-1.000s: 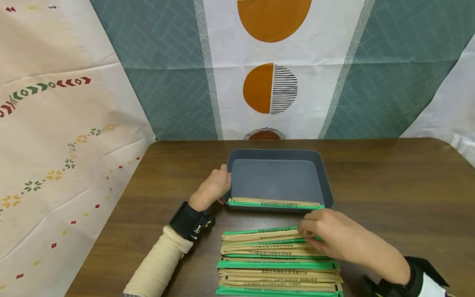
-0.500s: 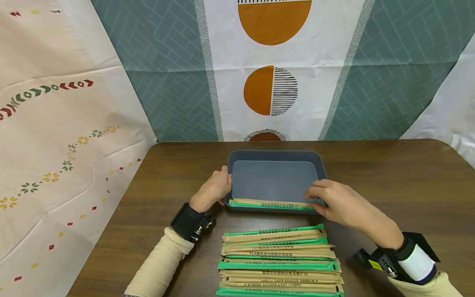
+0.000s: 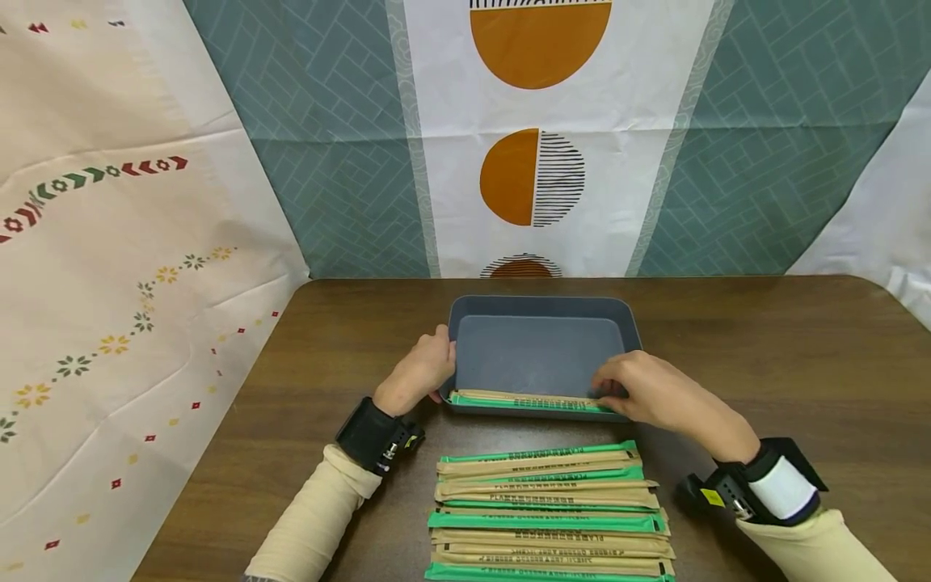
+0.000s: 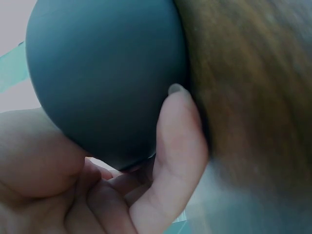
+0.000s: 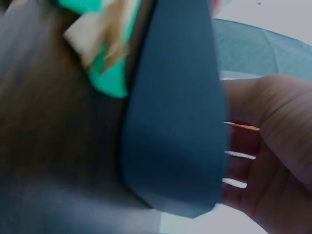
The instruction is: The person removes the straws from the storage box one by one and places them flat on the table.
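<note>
A dark grey rectangular tray stands on the table. My left hand grips its left end; in the left wrist view, the thumb lies along the outside of the tray wall. Along the near inside edge lie a few slim paper-wrapped straws, brown and green with dark print. At their right end, my right hand reaches over the tray's side and pinches them between thumb and fingers. In the right wrist view, the tray wall hides the fingertips of that hand.
A stack of several more wrapped straws, brown and green, lies on the wooden table just in front of the tray. Patterned cloths hang behind the table and on its left side.
My right hand has moved from the loose stack up to the tray, then slightly left. The straws' right ends, earlier over the tray's right rim, now sit inside it. My left hand stays put.
</note>
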The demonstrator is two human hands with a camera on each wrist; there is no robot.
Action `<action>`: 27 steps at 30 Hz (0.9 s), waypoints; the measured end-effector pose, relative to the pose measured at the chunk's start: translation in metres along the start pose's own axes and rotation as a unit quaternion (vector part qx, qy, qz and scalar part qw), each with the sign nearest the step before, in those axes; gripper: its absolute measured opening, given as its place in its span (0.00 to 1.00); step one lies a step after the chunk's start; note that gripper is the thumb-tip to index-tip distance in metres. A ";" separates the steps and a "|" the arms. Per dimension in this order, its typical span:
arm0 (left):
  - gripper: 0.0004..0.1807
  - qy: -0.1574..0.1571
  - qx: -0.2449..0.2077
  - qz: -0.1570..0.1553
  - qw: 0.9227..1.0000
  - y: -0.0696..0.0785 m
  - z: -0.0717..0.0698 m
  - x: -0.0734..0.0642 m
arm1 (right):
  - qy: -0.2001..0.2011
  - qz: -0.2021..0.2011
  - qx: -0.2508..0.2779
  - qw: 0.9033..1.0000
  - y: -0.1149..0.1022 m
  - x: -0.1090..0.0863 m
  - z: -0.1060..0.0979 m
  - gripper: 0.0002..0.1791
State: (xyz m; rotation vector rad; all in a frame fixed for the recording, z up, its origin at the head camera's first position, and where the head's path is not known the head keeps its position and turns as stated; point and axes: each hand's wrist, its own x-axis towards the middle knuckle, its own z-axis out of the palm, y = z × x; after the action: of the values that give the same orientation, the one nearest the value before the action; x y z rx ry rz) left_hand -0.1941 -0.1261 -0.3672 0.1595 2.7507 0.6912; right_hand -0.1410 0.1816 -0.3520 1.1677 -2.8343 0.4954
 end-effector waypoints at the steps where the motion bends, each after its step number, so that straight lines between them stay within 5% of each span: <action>1: 0.21 0.000 0.000 0.000 1.000 0.000 0.000 0.000 | -0.001 0.000 0.000 1.000 0.002 0.001 0.001 0.08; 16: 0.21 -0.005 0.005 -0.001 1.000 0.002 0.000 0.000 | -0.008 0.005 0.022 1.000 0.008 0.002 0.009 0.08; 27: 0.19 0.004 0.006 -0.006 1.000 0.003 -0.001 0.000 | 0.015 0.011 -0.048 0.999 0.009 0.003 0.012 0.07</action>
State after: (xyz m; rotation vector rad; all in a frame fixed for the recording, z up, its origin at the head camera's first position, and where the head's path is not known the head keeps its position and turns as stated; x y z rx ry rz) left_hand -0.1939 -0.1238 -0.3646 0.1426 2.7613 0.6724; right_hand -0.1485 0.1824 -0.3654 1.1050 -2.8128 0.3705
